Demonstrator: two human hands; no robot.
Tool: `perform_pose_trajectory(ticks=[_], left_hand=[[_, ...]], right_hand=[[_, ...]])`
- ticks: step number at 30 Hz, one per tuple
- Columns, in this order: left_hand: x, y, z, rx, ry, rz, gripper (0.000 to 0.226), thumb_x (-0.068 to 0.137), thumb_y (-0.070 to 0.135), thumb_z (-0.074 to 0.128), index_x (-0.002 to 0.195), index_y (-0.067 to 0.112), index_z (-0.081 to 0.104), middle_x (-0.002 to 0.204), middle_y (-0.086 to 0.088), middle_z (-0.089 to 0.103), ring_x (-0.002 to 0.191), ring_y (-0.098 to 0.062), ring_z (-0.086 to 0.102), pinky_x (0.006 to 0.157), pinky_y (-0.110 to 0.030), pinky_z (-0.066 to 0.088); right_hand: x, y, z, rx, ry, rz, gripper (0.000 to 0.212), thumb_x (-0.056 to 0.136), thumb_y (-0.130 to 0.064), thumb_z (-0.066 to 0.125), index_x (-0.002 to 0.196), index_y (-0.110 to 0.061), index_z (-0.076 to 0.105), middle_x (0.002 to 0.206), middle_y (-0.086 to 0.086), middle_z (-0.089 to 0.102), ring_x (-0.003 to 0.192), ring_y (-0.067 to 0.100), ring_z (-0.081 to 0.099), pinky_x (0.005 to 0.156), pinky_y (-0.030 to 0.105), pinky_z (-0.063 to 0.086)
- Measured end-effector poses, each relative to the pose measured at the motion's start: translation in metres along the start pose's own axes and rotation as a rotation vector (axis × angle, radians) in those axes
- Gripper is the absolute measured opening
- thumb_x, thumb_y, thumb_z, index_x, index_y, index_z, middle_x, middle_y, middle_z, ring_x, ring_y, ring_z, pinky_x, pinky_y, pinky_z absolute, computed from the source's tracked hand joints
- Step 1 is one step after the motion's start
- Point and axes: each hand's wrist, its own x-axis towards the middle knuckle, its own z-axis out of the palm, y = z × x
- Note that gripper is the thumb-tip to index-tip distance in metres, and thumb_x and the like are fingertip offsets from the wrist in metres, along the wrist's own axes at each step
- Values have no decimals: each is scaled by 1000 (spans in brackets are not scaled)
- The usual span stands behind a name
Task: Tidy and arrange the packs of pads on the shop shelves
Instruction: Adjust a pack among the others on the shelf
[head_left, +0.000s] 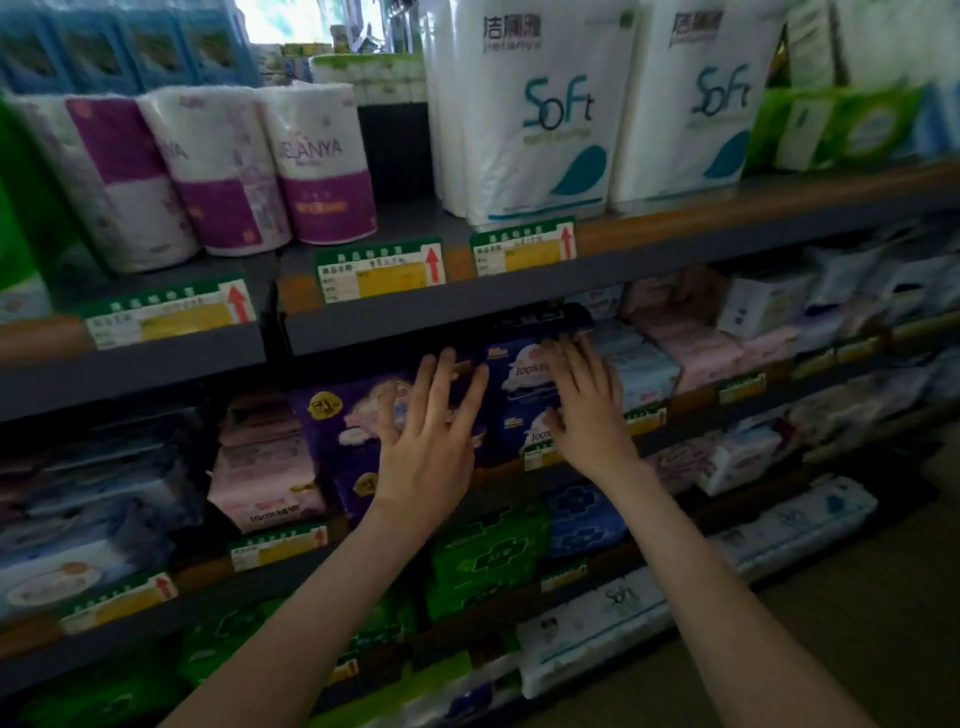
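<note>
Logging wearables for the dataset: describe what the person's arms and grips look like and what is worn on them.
Left arm and right arm are bare as far as the frame shows, no sleeves. Left grip and right grip wear no gloves; no watch, bracelet or ring shows.

- Top shelf (675, 223), a grey board with an orange front strip: purple-and-white toilet rolls (322, 166) on the left, tall white "Soft" tissue packs (545, 119) in the middle, green packs (841, 124) on the right
- Green-and-yellow price labels (382, 267) sit along its front edge
- Second shelf (202, 571): pink packs (265, 467), purple packs (353, 415), dark blue packs (524, 395) and pale blue packs (639, 364), stacked side by side from left to right
- Third shelf (613, 564): green pad packs (488, 556) just beside blue pad packs (582, 519)
- Below, long white packs (597, 618) lie on their sides
</note>
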Motion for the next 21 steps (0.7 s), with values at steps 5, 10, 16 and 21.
perform_pose_trajectory(ticks=[5,10,16,21], left_hand=[[9,40,8,-97,8,92,80,74,25,70,145,17,35,151,-17,22,138,-32,24,109,-53,10],[30,100,18,-177,13,166,78,70,25,73,141,16,42,150,-18,30,138,-31,26,109,-52,7],[76,187,30,-224,6,180,72,68,26,73,134,15,50,145,-18,38,132,-30,32,105,-54,18],[115,284,38,-169,10,210,71,70,29,71,136,15,49,140,-13,43,128,-28,40,110,-50,11]], right_hand=[[-31,19,-6,19,31,12,81,81,-10,67,147,-18,21,148,13,33,136,28,21,107,52,30],[-61,71,-20,3,70,130,80,77,-8,69,145,-18,28,145,15,33,130,31,27,99,53,37],[-85,168,-44,-46,80,225,83,71,-8,74,140,-16,30,139,17,38,124,31,28,97,57,39],[-82,264,-68,-105,76,143,85,69,-11,79,139,-15,31,138,11,33,124,29,30,96,52,42]])
